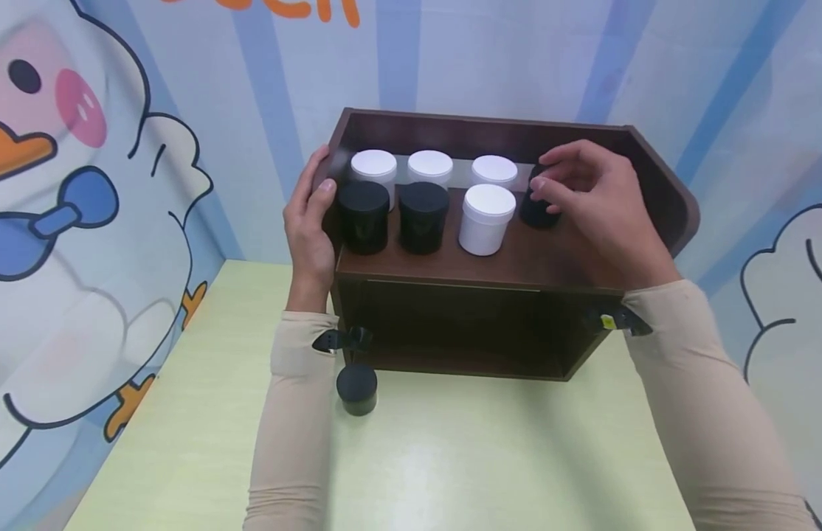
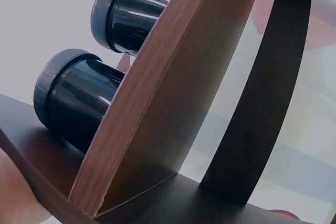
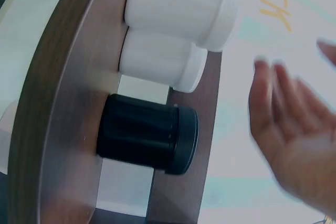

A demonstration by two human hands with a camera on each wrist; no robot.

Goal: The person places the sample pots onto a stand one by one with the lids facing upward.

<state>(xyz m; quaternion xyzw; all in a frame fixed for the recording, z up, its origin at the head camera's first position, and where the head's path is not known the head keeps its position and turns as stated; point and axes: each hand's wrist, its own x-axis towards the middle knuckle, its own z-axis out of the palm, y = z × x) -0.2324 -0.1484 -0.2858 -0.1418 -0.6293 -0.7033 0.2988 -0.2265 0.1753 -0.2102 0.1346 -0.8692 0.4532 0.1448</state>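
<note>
My left hand (image 1: pixel 311 225) grips the left side panel of a dark brown wooden shelf (image 1: pixel 451 274); part of that hand shows at the lower left of the left wrist view. My right hand (image 1: pixel 600 195) hovers by the rightmost black jar (image 1: pixel 539 214), overlapping it in the head view. From the right wrist, that hand (image 3: pixel 294 124) appears apart from the upright black jar (image 3: pixel 139 129), fingers loosely bent and holding nothing. On the top board, white jars (image 1: pixel 487 221) stand beside two more black jars, the left one (image 1: pixel 364 221) close to my left hand.
A small dark-lidded jar (image 1: pixel 357 391) stands on the pale table (image 1: pixel 451 450) before the shelf's front left corner. Below the top board is a dark open compartment (image 1: pixel 457 324). A curtain (image 1: pixel 331 74) with blue stripes and a cartoon duck hangs right behind.
</note>
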